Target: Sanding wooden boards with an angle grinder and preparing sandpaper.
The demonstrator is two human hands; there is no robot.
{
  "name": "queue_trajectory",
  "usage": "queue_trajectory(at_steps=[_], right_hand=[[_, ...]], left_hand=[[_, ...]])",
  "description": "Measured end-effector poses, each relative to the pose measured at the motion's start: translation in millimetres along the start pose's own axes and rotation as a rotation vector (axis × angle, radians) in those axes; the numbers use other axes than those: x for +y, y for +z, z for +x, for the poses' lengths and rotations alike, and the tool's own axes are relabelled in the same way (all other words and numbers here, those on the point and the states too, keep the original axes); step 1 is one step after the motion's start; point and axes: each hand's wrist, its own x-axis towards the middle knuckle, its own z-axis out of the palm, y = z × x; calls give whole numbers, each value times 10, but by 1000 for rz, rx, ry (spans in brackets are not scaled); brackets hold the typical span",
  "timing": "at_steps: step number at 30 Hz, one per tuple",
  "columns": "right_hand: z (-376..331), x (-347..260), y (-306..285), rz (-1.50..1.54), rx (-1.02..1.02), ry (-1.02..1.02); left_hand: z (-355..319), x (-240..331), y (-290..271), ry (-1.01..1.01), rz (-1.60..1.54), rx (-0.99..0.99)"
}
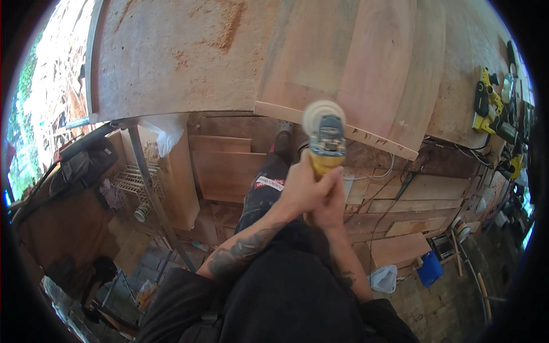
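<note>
Both my hands are wrapped round a yellow and dark angle grinder [326, 164] in front of my body. My left hand [302, 186] grips it close behind the head. Farther back, my right hand [330, 207] closes on the body, and the two hands meet there. A pale round disc [321, 112] on the tool looks smeared, and it overlaps the near edge of a wide wooden panel [349, 68]. I cannot tell whether it touches the wood. Along that edge runs a light strip [377, 140] with several dark notches.
The panel lies on a wooden workbench [160, 57] with sawdust [231, 23] on it. Yellow and black tools [486, 100] sit at the right. Thin cables [389, 166] hang below the bench. A plastic crate [139, 182] is at left; a white bag [384, 278] lies lower right.
</note>
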Motion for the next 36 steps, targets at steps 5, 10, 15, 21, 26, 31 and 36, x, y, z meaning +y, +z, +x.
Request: queue_trajectory(at_steps=[5,10,15,21,26,31,36], right_hand=[[-113,90,-131,233,141,28],[2,0,137,97,91,4],[156,-279,573,-107,27,28],[228,-464,766,-210,-115,95],[162,-342,564,-70,47,75],[167,-208,413,-140,32,123],[132,-157,202,1,110,112]], left_hand=[[-7,109,205,135,19,-86],[-12,27,-118,92,-41,9],[-16,-153,-560,51,4,76],[-24,-236,-812,28,-199,161],[3,-137,-533,113,46,51],[52,-31,-388,77,93,32],[71,30,-126,159,177,-34]])
